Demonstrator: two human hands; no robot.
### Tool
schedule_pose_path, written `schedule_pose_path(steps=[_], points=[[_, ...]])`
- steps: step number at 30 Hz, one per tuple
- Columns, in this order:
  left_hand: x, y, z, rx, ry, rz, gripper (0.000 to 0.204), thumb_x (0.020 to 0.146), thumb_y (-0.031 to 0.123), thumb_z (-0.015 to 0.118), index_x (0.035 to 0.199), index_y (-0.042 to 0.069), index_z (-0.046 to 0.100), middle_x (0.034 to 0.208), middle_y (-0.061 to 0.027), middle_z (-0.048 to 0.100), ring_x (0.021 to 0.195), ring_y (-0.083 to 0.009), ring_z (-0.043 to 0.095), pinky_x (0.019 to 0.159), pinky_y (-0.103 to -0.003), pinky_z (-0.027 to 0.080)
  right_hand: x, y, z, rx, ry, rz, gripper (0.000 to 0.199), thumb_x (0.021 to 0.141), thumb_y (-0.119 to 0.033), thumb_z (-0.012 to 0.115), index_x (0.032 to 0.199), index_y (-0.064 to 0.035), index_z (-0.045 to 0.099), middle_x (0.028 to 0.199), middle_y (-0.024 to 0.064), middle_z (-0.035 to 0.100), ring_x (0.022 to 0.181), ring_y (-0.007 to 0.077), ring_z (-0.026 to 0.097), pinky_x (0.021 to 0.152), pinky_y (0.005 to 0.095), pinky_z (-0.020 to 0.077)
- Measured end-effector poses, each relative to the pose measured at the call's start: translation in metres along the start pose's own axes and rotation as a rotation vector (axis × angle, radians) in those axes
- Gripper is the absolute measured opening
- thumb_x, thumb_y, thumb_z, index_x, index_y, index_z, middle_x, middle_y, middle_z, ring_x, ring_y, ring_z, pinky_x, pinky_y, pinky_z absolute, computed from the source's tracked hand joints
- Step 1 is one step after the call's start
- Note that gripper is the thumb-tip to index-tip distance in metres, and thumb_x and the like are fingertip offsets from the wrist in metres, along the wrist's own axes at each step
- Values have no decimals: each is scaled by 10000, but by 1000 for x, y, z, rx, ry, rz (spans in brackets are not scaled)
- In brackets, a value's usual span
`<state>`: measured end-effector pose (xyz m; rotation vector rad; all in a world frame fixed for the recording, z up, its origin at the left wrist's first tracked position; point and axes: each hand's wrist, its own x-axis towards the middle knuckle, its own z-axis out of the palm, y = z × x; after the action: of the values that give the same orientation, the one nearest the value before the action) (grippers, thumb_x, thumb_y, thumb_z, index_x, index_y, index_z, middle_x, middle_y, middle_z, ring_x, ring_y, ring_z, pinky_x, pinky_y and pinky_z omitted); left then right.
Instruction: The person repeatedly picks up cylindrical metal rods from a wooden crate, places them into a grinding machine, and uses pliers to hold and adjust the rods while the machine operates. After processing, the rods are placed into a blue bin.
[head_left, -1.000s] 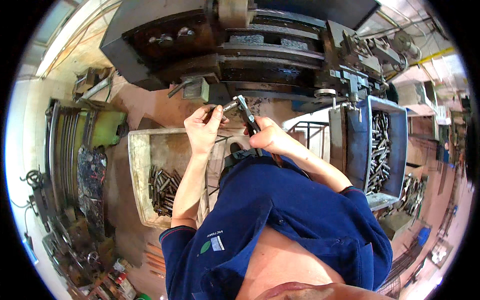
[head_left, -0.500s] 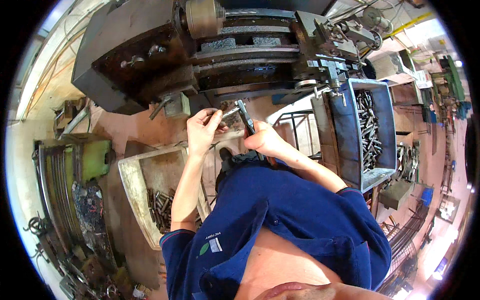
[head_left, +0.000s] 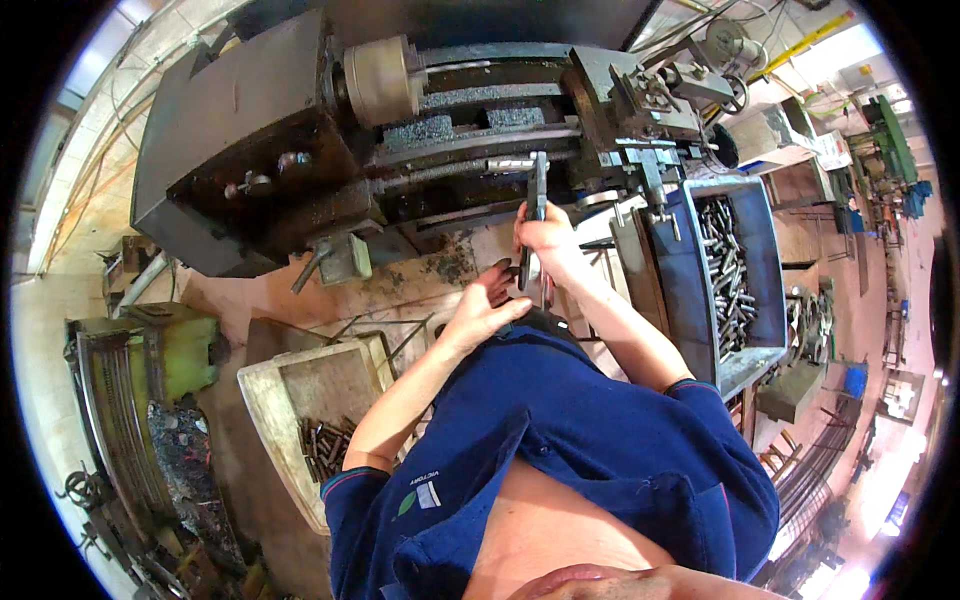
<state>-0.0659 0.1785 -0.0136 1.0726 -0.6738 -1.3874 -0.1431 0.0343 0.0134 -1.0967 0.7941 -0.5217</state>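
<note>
Metal rod (head_left: 510, 165) sits upper centre, ahead of the nearer right hand (head_left: 544, 234), its long axis left-to-right, square to the pliers (head_left: 537, 200) clasped there. Lower, the left hand (head_left: 487, 308) curves loosely (whether around anything, I cannot tell). Beyond stands a lathe (head_left: 250, 110); right, a blue bin (head_left: 768, 275) of metal parts (head_left: 727, 270).

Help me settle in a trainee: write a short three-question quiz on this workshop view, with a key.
1. Which hand grips the middle of the pliers?
A) left
B) right

2. True or false: the blue bin holds metal pieces.

3. Fill in: the pale tray lies on the person's ___ side.

Key:
1. B, the right hand.
2. True.
3. Left.
</note>
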Motion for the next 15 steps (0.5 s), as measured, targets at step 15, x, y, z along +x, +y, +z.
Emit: schedule_pose_path(steps=[15], points=[[161, 32, 16, -73, 44, 76, 589, 628, 102, 723, 1126, -33, 438, 1014, -82, 553, 897, -164, 569, 811, -301, 491, 112, -61, -33, -60, -20, -66, 338, 613, -66, 576, 931, 0, 483, 678, 19, 468, 584, 115, 441, 490, 262, 378]])
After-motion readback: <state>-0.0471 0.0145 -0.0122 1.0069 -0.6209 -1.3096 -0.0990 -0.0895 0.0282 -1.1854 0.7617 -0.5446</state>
